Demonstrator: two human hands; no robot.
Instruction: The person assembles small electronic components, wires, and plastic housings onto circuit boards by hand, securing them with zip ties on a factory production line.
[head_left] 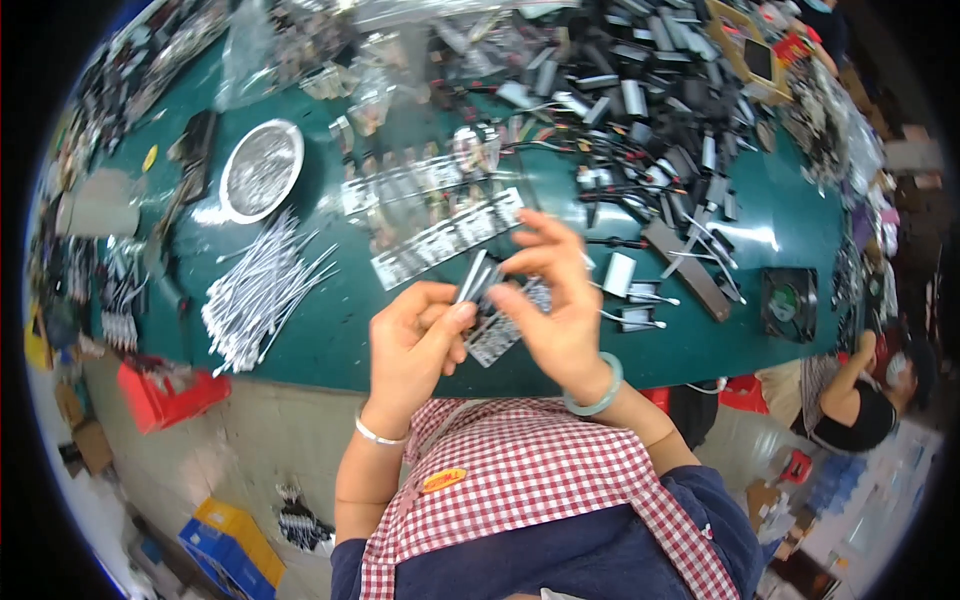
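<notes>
My left hand (412, 338) pinches a small flat battery-like block (474, 279), black with a silvery face, between thumb and fingers. Just right of it is my right hand (556, 302), slightly blurred, its fingers apart and the thumb and index tips close to the block's edge. Whether they touch it I cannot make out. Beneath the hands lies a strip of printed white labels (495, 342), partly hidden. Beyond, a longer label strip (448, 238) lies slanted on the green table (330, 345), with another label strip (400, 184) behind it.
White cable ties or thin leads (265, 292) lie heaped at left, near a white-rimmed bowl (262, 171). Black and silver blocks (640, 98) are piled at the back right. A flat bar (686, 268) and small black fan (790, 305) lie right. Another person (850, 412) sits beyond the table's right end.
</notes>
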